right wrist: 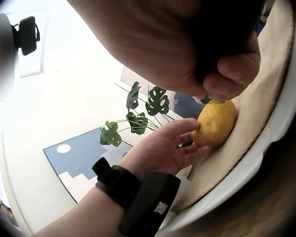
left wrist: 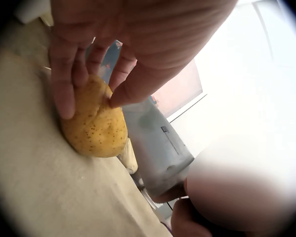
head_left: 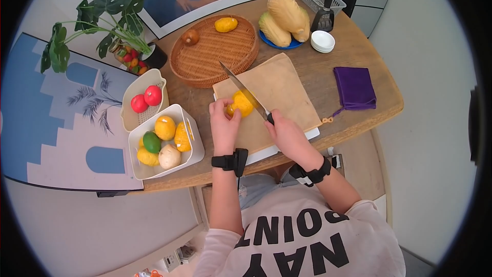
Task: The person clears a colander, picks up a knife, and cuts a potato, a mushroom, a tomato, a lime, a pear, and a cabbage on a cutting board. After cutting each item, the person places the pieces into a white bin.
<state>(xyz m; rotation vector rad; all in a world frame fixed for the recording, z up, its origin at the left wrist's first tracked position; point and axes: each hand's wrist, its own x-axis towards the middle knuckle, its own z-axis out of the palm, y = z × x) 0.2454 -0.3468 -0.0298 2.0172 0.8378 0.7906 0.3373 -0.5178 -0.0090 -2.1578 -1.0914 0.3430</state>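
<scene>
On the tan cutting board (head_left: 284, 90) a yellow potato (head_left: 243, 105) with small dark specks sits close to the left edge. My left hand (head_left: 224, 125) holds it from the side, fingertips on one face and the thumb (left wrist: 130, 91) on another. In my right hand (head_left: 291, 138) is the black handle of a large kitchen knife (head_left: 238, 83). Its blade (left wrist: 155, 140) crosses the potato in the head view, with the tip pointing toward the wicker tray. The handle is mostly hidden by the right hand.
A white bin (head_left: 197, 149) of yellow produce and a beige basket (head_left: 134, 121) with red tomatoes stand left. Behind are the round wicker tray (head_left: 212, 54), pale squashes (head_left: 287, 13) on a blue plate and white bowls (head_left: 322, 41). A purple pouch (head_left: 354, 88) lies right.
</scene>
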